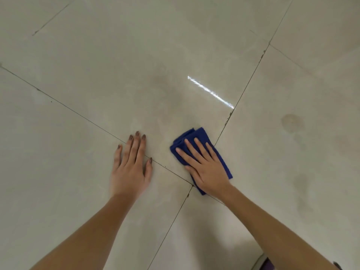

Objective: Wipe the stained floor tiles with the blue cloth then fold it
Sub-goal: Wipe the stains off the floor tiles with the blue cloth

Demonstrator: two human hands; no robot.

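Your right hand lies flat with straight fingers pressing the folded blue cloth onto the floor tiles beside the grout crossing, and it hides much of the cloth. Your left hand rests flat on the bare tile, fingers straight, holding nothing. A faint round stain shows to the right, and a dim object is cut off at the bottom edge.

Blue cloth, middle part covered by the right hand, its folds there not visible; left hand, outline slightly blurred; left forearm and right forearm, cut by the lower edge; grey and purple object, cropped at the lower edge, kind not determinable.
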